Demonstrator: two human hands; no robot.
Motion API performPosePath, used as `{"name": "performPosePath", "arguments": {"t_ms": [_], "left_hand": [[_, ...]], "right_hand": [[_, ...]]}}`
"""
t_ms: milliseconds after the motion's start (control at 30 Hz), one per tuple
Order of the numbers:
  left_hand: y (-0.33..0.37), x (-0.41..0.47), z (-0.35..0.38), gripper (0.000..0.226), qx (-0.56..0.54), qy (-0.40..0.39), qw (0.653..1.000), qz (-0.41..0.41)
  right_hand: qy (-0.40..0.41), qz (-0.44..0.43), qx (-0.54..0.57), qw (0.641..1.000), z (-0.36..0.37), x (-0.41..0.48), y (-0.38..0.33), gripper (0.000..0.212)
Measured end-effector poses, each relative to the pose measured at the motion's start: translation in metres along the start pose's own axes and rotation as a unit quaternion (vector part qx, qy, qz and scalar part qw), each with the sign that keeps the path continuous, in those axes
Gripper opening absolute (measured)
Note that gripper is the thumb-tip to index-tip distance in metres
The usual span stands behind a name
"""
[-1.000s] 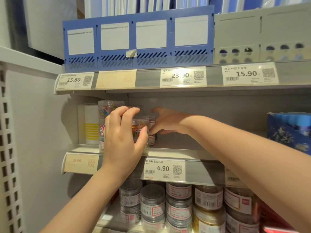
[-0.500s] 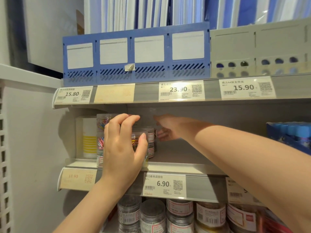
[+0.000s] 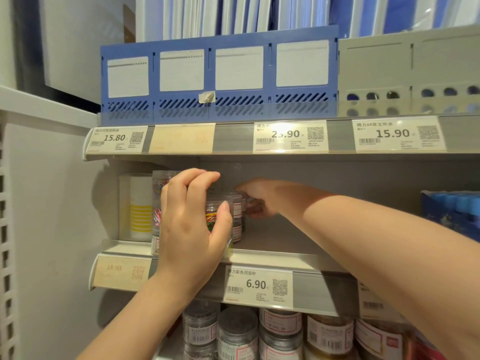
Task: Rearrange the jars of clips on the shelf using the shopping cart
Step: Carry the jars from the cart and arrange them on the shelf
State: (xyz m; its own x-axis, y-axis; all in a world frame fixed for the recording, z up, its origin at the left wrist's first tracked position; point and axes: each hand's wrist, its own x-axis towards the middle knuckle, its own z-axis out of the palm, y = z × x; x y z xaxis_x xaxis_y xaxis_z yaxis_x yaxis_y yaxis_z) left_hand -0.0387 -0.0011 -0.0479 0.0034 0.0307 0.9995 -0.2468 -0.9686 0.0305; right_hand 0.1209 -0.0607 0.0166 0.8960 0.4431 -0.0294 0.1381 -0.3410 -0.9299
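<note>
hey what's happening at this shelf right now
A person is sorting small clear jars of coloured paper clips on the middle shelf of a shop display. The left hand is wrapped around the front jar near the shelf edge, while the right hand reaches further back and grips another jar behind it. Both jars seem to be standing on the shelf. More jars fill the shelf below. No shopping cart is in view.

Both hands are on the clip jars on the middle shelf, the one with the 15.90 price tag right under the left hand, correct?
Not quite. The head view shows the tag below the left hand reads 6.90; 15.90 is on the upper shelf's edge. The rest holds: the left hand is on a jar of coloured clips, and the right hand reaches jars further back on the middle shelf.
</note>
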Motion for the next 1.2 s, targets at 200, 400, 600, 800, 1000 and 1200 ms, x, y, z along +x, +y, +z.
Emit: {"name": "performPosePath", "arguments": {"t_ms": [200,400,600,800,1000,1200], "left_hand": [[0.001,0.0,-0.001,0.035,0.0,-0.003,1.0,-0.001],[0.001,0.0,0.0,0.035,0.003,-0.002,1.0,-0.003],[-0.001,-0.001,0.002,0.035,0.005,-0.008,1.0,-0.007],[-0.003,-0.003,0.003,0.035,0.009,-0.01,1.0,-0.007],[-0.004,-0.003,0.003,0.036,0.009,-0.006,1.0,-0.01],[-0.004,-0.001,0.004,0.036,0.013,-0.008,1.0,-0.015]], "right_hand": [[0.002,0.006,-0.003,1.0,0.001,-0.001,0.0,0.021],[0.001,-0.006,-0.013,1.0,0.004,-0.003,0.0,0.02],[-0.001,-0.016,-0.008,1.0,0.003,-0.007,0.001,0.021],[-0.001,-0.016,-0.012,1.0,0.002,-0.009,0.0,0.021],[-0.002,-0.016,-0.01,1.0,0.001,-0.011,0.0,0.026],[-0.005,-0.007,-0.016,1.0,-0.001,-0.01,0.0,0.025]]}}
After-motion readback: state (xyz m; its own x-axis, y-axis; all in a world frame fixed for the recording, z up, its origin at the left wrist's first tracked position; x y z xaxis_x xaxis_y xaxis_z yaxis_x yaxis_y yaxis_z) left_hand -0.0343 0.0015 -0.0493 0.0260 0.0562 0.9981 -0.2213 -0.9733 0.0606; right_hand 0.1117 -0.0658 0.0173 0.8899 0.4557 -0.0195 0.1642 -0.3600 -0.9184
